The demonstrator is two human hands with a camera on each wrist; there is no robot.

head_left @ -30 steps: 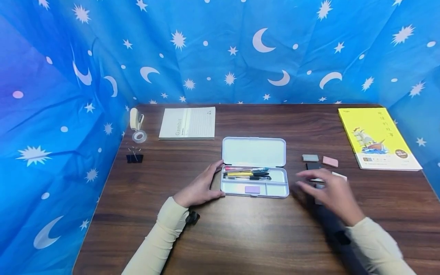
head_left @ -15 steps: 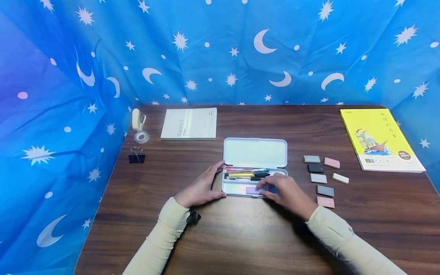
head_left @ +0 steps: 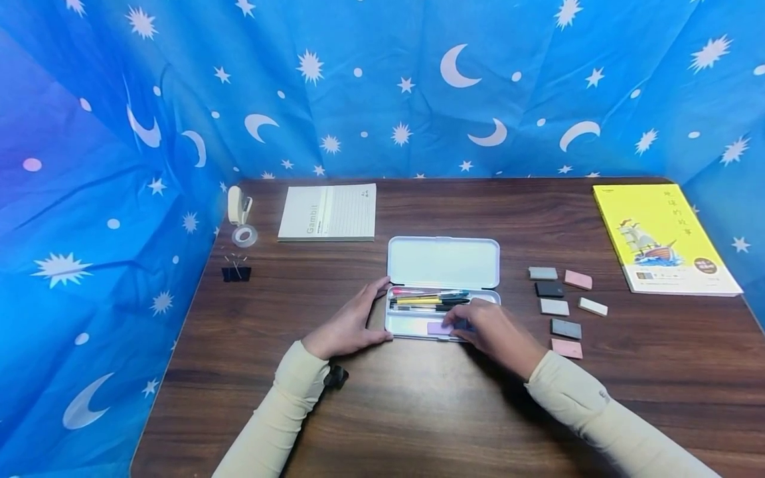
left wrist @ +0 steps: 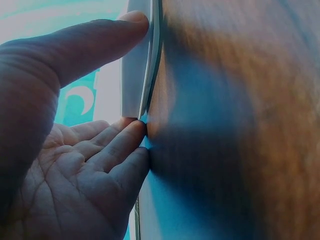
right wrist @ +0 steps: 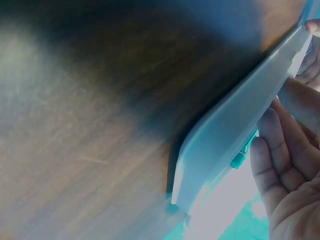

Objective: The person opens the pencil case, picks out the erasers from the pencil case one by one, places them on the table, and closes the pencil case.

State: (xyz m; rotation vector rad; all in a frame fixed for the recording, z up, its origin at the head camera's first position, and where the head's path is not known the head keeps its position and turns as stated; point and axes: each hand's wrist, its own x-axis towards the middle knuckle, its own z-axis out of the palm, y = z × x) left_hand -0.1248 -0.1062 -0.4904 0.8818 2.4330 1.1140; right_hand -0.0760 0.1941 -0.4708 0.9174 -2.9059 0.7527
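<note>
An open white pencil case lies at mid-table, its lid tipped back. Several pens fill its long compartment. A lilac eraser sits in the front compartment. My left hand holds the case by its left end, thumb at the front corner and fingers toward the hinge; the left wrist view shows the thumb against the case wall. My right hand reaches over the case's right half, its thumb and index finger pinching the eraser's right end. In the right wrist view the case wall hides those fingertips.
Several grey, pink, black and white erasers lie right of the case. A yellow book is at the far right, a notebook at the back left. A stapler, tape roll and binder clip line the left edge.
My right hand has moved left from beside the loose erasers to the lilac eraser, with little movement in the last half second. The left hand and case have stayed put.
</note>
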